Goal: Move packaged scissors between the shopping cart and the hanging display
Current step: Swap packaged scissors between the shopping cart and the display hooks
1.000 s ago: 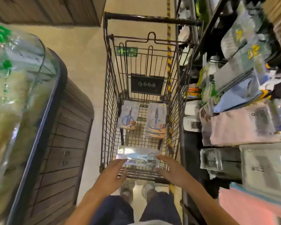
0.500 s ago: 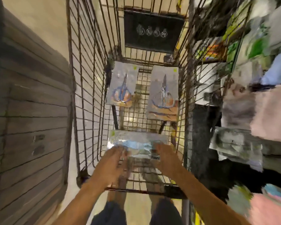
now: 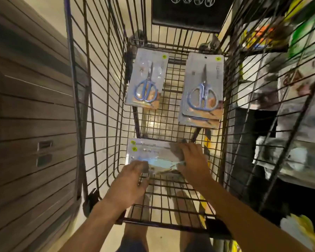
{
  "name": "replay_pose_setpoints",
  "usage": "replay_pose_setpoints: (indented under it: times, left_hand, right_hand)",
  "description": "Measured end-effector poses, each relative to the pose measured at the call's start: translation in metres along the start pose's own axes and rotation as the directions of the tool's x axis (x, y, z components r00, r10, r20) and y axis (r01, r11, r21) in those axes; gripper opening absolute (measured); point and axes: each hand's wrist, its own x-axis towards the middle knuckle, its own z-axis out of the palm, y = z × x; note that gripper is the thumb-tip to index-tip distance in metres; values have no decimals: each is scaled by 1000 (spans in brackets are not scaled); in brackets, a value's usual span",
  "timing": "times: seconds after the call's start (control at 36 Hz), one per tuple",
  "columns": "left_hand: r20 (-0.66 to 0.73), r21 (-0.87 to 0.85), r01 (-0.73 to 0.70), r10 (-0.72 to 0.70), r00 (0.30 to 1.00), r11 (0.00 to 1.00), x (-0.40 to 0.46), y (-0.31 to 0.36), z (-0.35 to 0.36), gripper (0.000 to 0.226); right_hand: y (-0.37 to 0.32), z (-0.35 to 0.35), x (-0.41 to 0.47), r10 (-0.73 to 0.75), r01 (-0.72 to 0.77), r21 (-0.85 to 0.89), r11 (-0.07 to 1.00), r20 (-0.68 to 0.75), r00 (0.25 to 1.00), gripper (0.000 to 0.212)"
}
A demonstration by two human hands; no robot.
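Head cam: both hands, left hand (image 3: 129, 180) and right hand (image 3: 193, 160), are on the sideways scissors packs (image 3: 153, 157) stacked on the shopping cart (image 3: 98, 106) floor. Fingers look curled on the edges, though blur hides how firm the grip is. I'd pinch both packs together and lift flat so the top one doesn't slide.

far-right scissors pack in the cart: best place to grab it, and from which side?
Judging by its pose, take the far-right scissors pack by its near bottom edge, coming from above on the person's side. It lies flat on the cart floor atop at least one more pack whose edge shows beneath, so a pinch there should lift the top card alone. The blister bulge mid-card suits a pinch less.
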Motion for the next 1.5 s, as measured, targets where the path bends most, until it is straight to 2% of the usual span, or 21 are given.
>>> replay_pose_setpoints:
  times: [0.08,0.17,0.22,0.33,0.42,0.53,0.58,0.64,0.75,0.86,0.94,1.0,1.08,1.17,1.25,1.31,1.39,1.5]
  left_hand:
    - [4,-4,10,-10,1000,1000,0,3,-1,51]
    - [6,-11,23,-23,1000,1000,2,6,-2,52]
    - [15,-13,33,-33,999,999,3,6,-2,54]
    - [20,-49,40,-39,999,998,3,4,-3,57]
    - [-12,-119,30,-31,999,992,1,2,-7,60]
    - [-110,-323,-1,-36,993,946,0,8,-16,67]
    - [-182,-423,-44,-37,983,905,1,14,-20,69]
    - [-245,-525,-90,-49,968,846,2,24,-24,68]
    - [-269,-682,-138,-70,961,718,7,44,-35,67]
    - [-252,-765,-154,-70,965,625,12,52,-38,78]
    - [-260,-822,-171,-92,961,543,14,58,-41,83]
    - [-272,-845,-178,-118,955,504,14,59,-44,86]
    - [-262,-865,-170,-137,955,471,14,57,-48,95]
    - [-261,-862,-151,-168,951,484,12,51,-51,99]
    - [-286,-840,-149,-192,939,521,9,47,-55,97]
    - [-304,-821,-141,-213,929,554,6,44,-57,97]
    - [-313,-809,-120,-249,916,576,3,44,-61,97]
    - [-341,-790,-125,-262,903,600,5,39,-60,95]
  right_hand:
    - [2,-7,4,-16,15,13,1000,91,996,73]
    - [1,-17,12,35,-58,95,994,229,973,76]
    - [-2,-24,15,47,-77,77,994,334,941,78]
    - [-5,-29,14,-14,-18,71,997,423,906,78]
    - [-7,-36,10,-88,67,78,995,319,943,82]
    - [-13,-58,0,-97,53,279,959,148,984,79]
    - [-18,-66,-3,-61,17,435,900,89,994,79]
    - [-24,-70,-3,-19,-28,602,798,71,997,80]
    - [-37,-71,-3,48,-86,812,578,72,996,81]
    - [-50,-63,-6,111,-152,874,461,113,987,83]
    - [-58,-61,-7,156,-220,858,464,165,974,83]
    - [-61,-63,-10,138,-248,862,443,208,968,80]
    - [-65,-65,-14,50,-289,890,354,290,956,77]
    - [-61,-64,-9,9,-320,867,381,343,939,74]
    - [-48,-62,6,39,-331,786,523,366,930,65]
    - [-34,-52,14,102,-308,693,652,322,941,63]
    - [-7,-25,23,147,-214,462,861,176,973,69]
    - [7,-4,25,157,-198,283,938,160,974,80]
